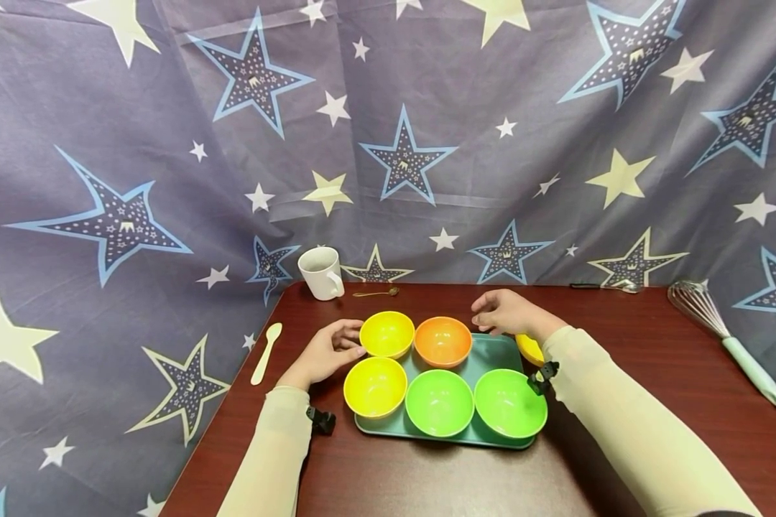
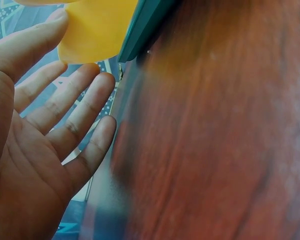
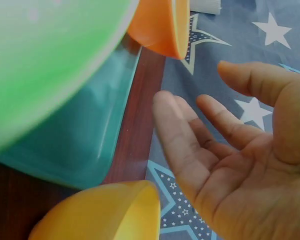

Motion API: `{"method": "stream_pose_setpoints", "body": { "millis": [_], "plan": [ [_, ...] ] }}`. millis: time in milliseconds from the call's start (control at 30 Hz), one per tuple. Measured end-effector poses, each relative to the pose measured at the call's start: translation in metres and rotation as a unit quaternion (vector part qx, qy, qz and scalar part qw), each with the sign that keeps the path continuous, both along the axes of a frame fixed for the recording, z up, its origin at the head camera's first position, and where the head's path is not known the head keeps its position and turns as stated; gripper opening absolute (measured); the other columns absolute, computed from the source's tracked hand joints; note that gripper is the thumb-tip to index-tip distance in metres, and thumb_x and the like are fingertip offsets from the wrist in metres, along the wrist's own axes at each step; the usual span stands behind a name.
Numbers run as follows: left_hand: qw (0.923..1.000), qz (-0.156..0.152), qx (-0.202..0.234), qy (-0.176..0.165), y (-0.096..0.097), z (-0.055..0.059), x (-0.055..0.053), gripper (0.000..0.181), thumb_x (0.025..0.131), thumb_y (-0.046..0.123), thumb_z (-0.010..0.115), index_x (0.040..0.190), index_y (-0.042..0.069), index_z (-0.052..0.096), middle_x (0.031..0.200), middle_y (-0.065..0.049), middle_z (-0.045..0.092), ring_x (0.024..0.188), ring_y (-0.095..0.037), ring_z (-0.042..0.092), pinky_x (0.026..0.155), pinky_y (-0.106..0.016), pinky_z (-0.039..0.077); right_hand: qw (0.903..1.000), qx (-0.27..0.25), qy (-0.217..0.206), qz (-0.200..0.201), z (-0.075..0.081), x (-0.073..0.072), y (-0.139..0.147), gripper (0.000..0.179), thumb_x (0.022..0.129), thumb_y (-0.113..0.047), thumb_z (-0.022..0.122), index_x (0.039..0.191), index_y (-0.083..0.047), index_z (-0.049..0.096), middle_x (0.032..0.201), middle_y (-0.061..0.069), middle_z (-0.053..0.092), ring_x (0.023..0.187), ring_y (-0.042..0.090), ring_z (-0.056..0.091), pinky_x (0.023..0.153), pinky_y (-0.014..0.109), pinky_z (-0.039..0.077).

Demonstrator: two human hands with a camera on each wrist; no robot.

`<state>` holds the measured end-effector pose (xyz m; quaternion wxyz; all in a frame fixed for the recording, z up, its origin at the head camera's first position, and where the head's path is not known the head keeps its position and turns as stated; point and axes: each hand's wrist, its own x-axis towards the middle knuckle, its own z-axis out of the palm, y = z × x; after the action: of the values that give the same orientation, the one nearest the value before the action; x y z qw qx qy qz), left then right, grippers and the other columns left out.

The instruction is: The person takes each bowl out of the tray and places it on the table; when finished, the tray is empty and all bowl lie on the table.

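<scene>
A teal tray (image 1: 494,353) carries two yellow bowls (image 1: 386,334) on its left, an orange bowl (image 1: 442,342) at the back middle and two green bowls (image 1: 440,403) along the front. My left hand (image 1: 326,353) is beside the back yellow bowl, its fingers loosely extended; whether the tips touch the bowl I cannot tell. Past the tray's back right corner hovers my right hand (image 1: 514,314), fingers relaxed around nothing. Another yellow bowl (image 3: 97,212) lies tilted on the table right of the tray, partly hidden by my right forearm in the head view.
A white mug (image 1: 322,274) and a small metal spoon (image 1: 376,293) stand and lie at the back left. Nearer me is a cream spoon (image 1: 267,353). On the right lie a whisk (image 1: 727,341) and a dark-handled utensil (image 1: 604,286). A star-patterned cloth (image 1: 427,237) hangs behind the table.
</scene>
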<state>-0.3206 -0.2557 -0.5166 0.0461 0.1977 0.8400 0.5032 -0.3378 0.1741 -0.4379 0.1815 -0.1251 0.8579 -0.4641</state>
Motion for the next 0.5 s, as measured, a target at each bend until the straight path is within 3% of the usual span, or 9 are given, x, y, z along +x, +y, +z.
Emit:
{"method": "stream_pose_setpoints", "body": {
  "millis": [167,500],
  "plan": [
    [1.0000,0.002,-0.001,-0.004,0.000,0.000,0.000,0.053,0.095,0.019,0.080,0.144,0.017,0.059,0.122,-0.005,0.072,0.102,-0.022,0.072,0.089,-0.036,0.058,0.9996,0.010,-0.017,0.021,-0.003,-0.006,-0.002,0.044,0.100,-0.011,0.068,0.138,0.009,0.056,0.119,0.019,0.071,0.106,0.037,0.069,0.091,0.048,0.059],
    [1.0000,0.005,-0.001,-0.004,0.001,0.000,0.000,0.052,0.095,0.020,0.080,0.143,0.018,0.059,0.121,-0.004,0.072,0.103,-0.021,0.072,0.089,-0.036,0.058,0.9965,-0.014,-0.066,0.050,-0.006,-0.010,-0.012,0.050,0.100,-0.007,0.067,0.144,0.008,0.049,0.121,0.022,0.069,0.102,0.039,0.071,0.085,0.052,0.061]
  ]
}}
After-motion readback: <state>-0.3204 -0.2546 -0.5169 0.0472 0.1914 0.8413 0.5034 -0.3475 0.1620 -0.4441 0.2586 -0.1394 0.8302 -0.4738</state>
